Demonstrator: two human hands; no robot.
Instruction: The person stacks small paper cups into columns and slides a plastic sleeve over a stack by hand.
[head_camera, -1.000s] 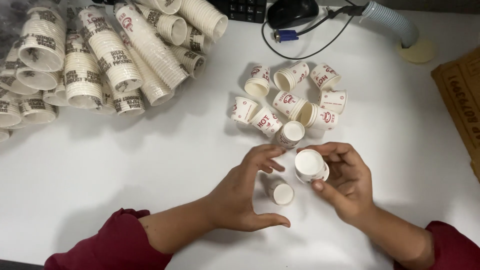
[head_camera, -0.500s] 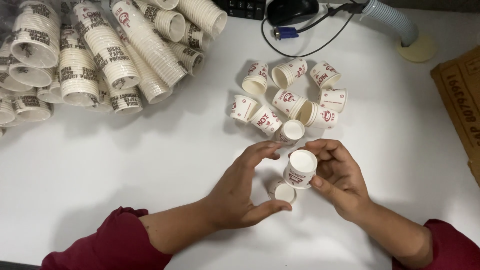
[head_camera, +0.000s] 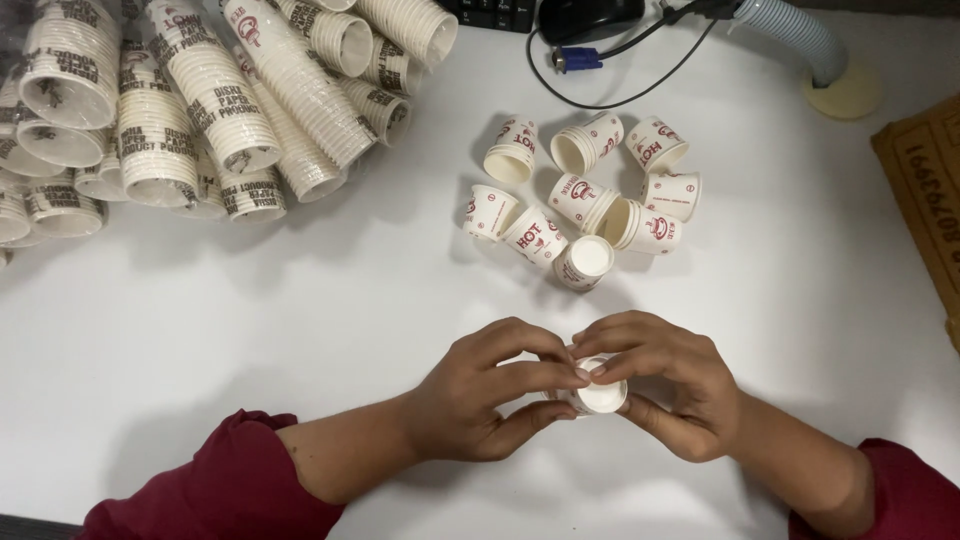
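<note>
A white table (head_camera: 250, 320) fills the frame. In its upper left, long nested stacks of paper cups (head_camera: 200, 90) lie in a heap, white with dark lettering near their rims. At the right edge a brown cardboard box (head_camera: 925, 200) with dark printing is partly seen. Upper centre, a scatter of loose small cups (head_camera: 585, 200) is spread, white with red print, most on their sides. At the top, a black mouse (head_camera: 585, 15) with its cable and a grey ribbed hose (head_camera: 790, 30) are visible.

Compared with a second ago, the two separate cups have been brought together: a single small cup (head_camera: 600, 397) is now seen at lower centre, pinched between both hands, so a nesting appears to have been made. The left hand (head_camera: 480, 395) is closed, fingertips pressed to the cup's rim; the right hand (head_camera: 665, 385) is curled over and around it.
</note>
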